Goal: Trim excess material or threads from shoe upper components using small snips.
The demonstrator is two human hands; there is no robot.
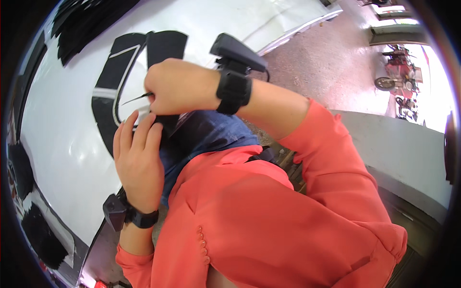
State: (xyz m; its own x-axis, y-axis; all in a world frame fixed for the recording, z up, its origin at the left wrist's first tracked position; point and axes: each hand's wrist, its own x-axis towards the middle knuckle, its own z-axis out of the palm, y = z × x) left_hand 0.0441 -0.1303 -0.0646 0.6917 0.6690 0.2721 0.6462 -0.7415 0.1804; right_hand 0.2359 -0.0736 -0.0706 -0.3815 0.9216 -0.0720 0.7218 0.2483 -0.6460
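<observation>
My right hand (175, 86) is closed around a thin, dark, pointed tool (137, 99). Its tip reaches left over a curved black piece (103, 108) with a narrow white strip along its inner edge. Near the bottom of that strip my left hand (139, 153) lies with fingers stretched out, fingertips at the piece's edge. Another black piece (165, 45) extends up beyond my right hand, which partly covers it. Both pieces rest on a white tabletop (67, 144). What the tool's far end looks like is hidden inside my fist.
A fanned stack of black pieces (86, 26) lies at the table's far left, and another black stack (43, 235) at the near left. Each wrist wears a strapped black device (235, 77). Motorcycles (401, 81) stand beyond the floor (312, 62) at right, near a pale low wall (398, 149).
</observation>
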